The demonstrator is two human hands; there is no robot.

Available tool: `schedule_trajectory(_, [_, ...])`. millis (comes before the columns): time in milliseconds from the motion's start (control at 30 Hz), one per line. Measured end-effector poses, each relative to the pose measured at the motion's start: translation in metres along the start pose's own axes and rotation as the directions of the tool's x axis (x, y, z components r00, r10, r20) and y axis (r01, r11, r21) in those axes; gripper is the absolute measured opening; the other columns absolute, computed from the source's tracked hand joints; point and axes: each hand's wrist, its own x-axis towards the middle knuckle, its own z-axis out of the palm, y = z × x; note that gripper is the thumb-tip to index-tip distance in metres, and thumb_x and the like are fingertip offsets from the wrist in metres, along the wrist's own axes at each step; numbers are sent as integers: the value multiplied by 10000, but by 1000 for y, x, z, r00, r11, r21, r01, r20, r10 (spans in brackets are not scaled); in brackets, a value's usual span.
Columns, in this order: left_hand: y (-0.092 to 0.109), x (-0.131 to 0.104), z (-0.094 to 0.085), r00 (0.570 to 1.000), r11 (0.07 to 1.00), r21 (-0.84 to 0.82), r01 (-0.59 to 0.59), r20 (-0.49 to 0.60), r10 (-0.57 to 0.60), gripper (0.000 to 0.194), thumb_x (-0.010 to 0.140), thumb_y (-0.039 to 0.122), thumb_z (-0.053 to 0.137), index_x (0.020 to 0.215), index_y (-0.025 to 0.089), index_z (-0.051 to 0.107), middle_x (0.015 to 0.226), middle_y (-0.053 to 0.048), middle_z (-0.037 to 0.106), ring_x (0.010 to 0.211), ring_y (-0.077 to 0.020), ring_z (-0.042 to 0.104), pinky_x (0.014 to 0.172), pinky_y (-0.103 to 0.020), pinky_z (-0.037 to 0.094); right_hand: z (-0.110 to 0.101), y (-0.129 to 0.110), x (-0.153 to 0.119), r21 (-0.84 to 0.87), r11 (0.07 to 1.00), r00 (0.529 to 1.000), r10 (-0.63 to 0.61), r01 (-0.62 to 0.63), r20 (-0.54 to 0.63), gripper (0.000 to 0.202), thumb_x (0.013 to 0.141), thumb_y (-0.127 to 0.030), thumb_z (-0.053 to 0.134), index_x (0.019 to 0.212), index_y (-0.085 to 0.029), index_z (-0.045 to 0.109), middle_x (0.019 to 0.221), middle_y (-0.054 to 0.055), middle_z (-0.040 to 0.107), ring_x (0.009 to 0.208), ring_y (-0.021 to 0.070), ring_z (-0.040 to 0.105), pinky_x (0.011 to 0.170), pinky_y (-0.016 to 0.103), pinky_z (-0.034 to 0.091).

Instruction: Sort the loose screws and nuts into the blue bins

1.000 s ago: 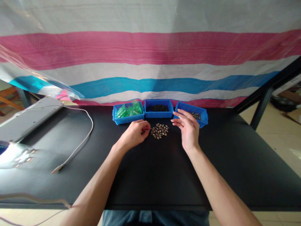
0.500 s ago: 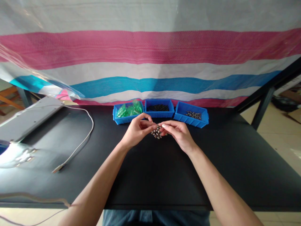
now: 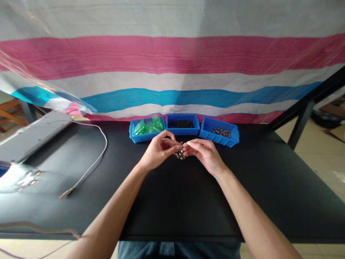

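Note:
My left hand [image 3: 158,149] and my right hand [image 3: 205,153] meet over the middle of the table, thumbs and fingers pinched toward each other. Between the fingertips and just below them shows a cluster of small shiny metal pieces [image 3: 180,154]. Some metal is gripped at both sets of fingertips; its exact kind is too small to make out. Fingers partly cover the cluster. Close behind my hands stand a blue bin [image 3: 147,138] with green plastic pieces [image 3: 149,126], a second blue bin [image 3: 183,131] with small black parts [image 3: 181,124], and a third blue bin [image 3: 219,138] with metal pieces [image 3: 222,132].
On the left of the black table [image 3: 185,205] lie a white cable [image 3: 94,166], a grey metal box [image 3: 35,135] and a clear plastic bag [image 3: 16,178]. A striped sheet [image 3: 172,54] hangs behind the bins. A black frame bar [image 3: 300,122] rises at the right.
My right fingers have curled in slightly closer around the metal cluster, and less of it shows. My left hand has barely shifted. The bins and cable stay put.

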Motion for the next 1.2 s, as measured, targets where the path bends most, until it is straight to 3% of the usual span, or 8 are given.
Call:
schedule_trajectory(100, [3,-2,-3,997,973,216,-81,27,77,244,861,302,724,975,177,548,853,-45,733,794,-168,718,736,-279,580,1,2,2,-14,999,997,-41,40,-62,217,810,-386,774,804,-170,796,764,50,776,651,163,724,661,290,594])
schedule_trajectory(200, [3,-4,-10,983,820,543,-180,113,142,205,863,235,696,1051,180,637,947,-55,709,797,-161,677,743,-294,572,-2,5,7,-22,985,948,-168,169,-270,175,806,-350,757,811,-179,791,790,53,781,676,183,732,695,330,605])
schedule_trajectory(333, [-3,-5,-21,975,674,708,-212,200,98,202,828,148,701,1026,185,685,956,-45,695,772,-154,652,732,-295,564,-13,5,13,-124,928,698,-347,351,-627,175,825,-281,675,909,-174,785,898,70,790,782,203,757,779,355,598])
schedule_trajectory(433, [-9,-4,-25,975,668,716,-202,210,70,148,827,103,693,956,174,695,927,-39,696,780,-151,652,730,-276,551,-21,0,14,-129,928,618,-331,348,-713,268,787,-259,657,1023,-201,769,1124,82,763,819,197,760,729,316,590])
schedule_trajectory(600, [-12,-1,-25,978,647,738,-192,196,67,85,844,84,665,866,162,691,844,-34,688,728,-146,640,673,-258,522,-18,-5,12,-124,939,678,-319,321,-663,323,800,-301,637,1094,-215,739,1155,81,751,773,180,749,654,283,577])
schedule_trajectory(767, [-14,-1,-22,971,635,736,-234,206,120,152,847,89,665,973,172,682,886,-35,693,763,-151,650,704,-265,540,-12,-3,10,-124,942,741,-323,312,-588,309,817,-325,647,1090,-210,732,1102,70,772,705,164,737,607,259,558])
schedule_trajectory(1033, [-15,-1,-20,966,609,753,-251,232,112,123,893,71,603,860,160,681,880,-40,654,751,-140,633,696,-246,519,-11,-3,10,-116,949,770,-307,294,-559,298,812,-338,660,1060,-192,734,1029,74,785,639,150,720,571,244,526])
schedule_trajectory(1200, [-12,-2,-19,965,582,771,-260,227,130,141,894,99,628,1006,176,665,946,-44,656,812,-159,649,737,-269,538,-10,-2,9,-120,953,797,-299,279,-525,280,815,-338,671,1047,-195,734,989,63,786,609,135,701,568,245,518])
